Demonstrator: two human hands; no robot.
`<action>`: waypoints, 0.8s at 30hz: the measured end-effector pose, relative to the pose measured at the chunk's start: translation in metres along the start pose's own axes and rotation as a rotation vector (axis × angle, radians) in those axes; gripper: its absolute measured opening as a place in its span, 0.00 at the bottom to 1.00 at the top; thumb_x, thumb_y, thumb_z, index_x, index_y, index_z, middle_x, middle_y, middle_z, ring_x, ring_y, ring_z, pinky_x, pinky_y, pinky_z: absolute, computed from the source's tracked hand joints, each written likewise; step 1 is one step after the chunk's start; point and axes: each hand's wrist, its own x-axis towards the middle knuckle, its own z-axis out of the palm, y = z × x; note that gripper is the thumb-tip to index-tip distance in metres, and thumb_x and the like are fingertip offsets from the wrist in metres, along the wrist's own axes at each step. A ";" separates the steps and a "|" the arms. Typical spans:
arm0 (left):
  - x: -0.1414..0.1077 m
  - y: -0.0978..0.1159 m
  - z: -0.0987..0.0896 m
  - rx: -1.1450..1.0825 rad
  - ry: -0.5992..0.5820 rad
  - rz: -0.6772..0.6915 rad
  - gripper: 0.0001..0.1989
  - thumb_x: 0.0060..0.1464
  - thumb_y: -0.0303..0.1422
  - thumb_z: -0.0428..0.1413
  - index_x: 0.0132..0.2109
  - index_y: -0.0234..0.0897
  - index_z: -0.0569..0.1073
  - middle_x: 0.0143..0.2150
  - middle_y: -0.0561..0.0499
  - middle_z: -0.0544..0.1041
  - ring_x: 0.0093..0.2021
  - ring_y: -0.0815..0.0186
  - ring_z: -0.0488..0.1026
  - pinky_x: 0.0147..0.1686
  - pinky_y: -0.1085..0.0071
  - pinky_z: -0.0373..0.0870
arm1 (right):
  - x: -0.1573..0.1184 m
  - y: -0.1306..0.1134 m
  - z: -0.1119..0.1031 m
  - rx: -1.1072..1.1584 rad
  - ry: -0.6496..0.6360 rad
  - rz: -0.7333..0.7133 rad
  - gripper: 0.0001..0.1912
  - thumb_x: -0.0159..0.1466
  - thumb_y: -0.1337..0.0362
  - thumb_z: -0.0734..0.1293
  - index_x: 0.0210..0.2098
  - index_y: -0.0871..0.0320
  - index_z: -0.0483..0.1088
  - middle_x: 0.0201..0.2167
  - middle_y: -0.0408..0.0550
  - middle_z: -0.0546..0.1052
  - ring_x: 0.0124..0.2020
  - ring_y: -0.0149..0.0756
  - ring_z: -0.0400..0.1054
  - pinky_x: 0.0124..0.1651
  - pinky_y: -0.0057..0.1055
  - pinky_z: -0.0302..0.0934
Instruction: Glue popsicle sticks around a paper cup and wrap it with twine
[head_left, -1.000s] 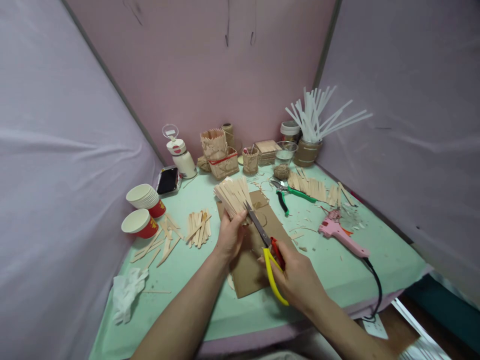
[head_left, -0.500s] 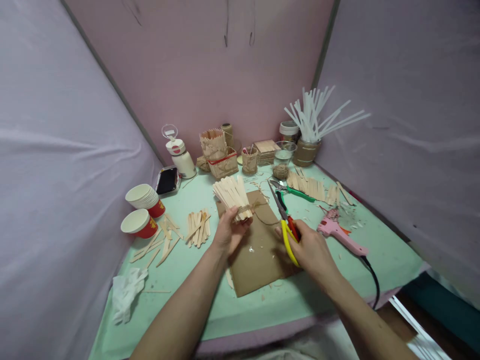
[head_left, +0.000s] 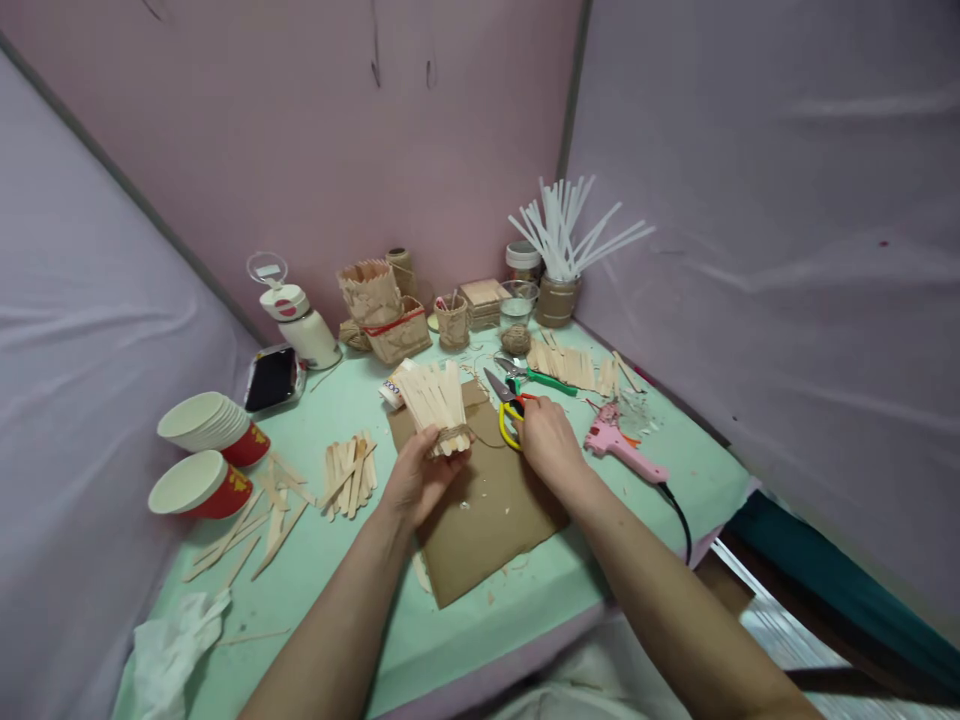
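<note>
My left hand (head_left: 421, 470) is closed around the lower end of a paper cup (head_left: 391, 392) covered in upright wooden craft sticks (head_left: 435, 395). Twine (head_left: 452, 432) wraps the sticks near the bottom, and a loose tail runs right toward the scissors. My right hand (head_left: 551, 437) grips the scissors (head_left: 510, 408) by their yellow and red handles, blades pointing away to the upper left. They are low over the far right part of a brown cardboard sheet (head_left: 480, 530); whether they touch the table I cannot tell.
Green-handled pruners (head_left: 551, 381) and a row of sticks (head_left: 562, 365) lie beyond the scissors. A pink glue gun (head_left: 626, 452) with a black cord is at right. Loose sticks (head_left: 351, 475), paper cups (head_left: 196, 485) and a crumpled tissue (head_left: 176, 640) are at left.
The camera view has turned right, so everything sits further left. My right hand has moved the scissors forward and lower, toward the pruners. My left hand still holds the stick-covered cup, now tilted to show its patterned side.
</note>
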 end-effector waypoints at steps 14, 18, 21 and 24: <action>-0.005 -0.001 -0.011 -0.035 -0.232 -0.110 0.37 0.38 0.40 0.74 0.56 0.37 0.73 0.44 0.44 0.82 0.43 0.55 0.80 0.48 0.61 0.74 | -0.051 0.171 -0.004 -0.224 0.036 0.078 0.21 0.63 0.54 0.68 0.46 0.67 0.75 0.40 0.65 0.79 0.42 0.57 0.74 0.46 0.44 0.63; -0.005 -0.002 -0.012 -0.002 -0.298 -0.132 0.41 0.40 0.39 0.74 0.61 0.39 0.69 0.44 0.46 0.82 0.45 0.57 0.80 0.46 0.64 0.74 | -0.046 0.167 0.007 -0.143 0.064 0.081 0.25 0.61 0.52 0.67 0.47 0.67 0.75 0.40 0.66 0.79 0.43 0.59 0.74 0.47 0.45 0.64; -0.005 -0.003 -0.011 0.026 -0.308 -0.141 0.43 0.37 0.39 0.75 0.60 0.39 0.70 0.44 0.46 0.82 0.45 0.57 0.80 0.45 0.66 0.74 | -0.047 0.164 0.006 -0.059 0.081 0.084 0.24 0.61 0.50 0.64 0.43 0.66 0.75 0.36 0.66 0.78 0.41 0.59 0.73 0.46 0.47 0.64; -0.005 -0.003 -0.010 0.044 -0.312 -0.124 0.43 0.36 0.40 0.75 0.60 0.40 0.70 0.44 0.46 0.82 0.44 0.57 0.80 0.44 0.66 0.73 | -0.058 0.163 -0.003 0.119 0.147 0.135 0.25 0.60 0.45 0.63 0.40 0.62 0.74 0.35 0.63 0.78 0.39 0.57 0.72 0.44 0.48 0.64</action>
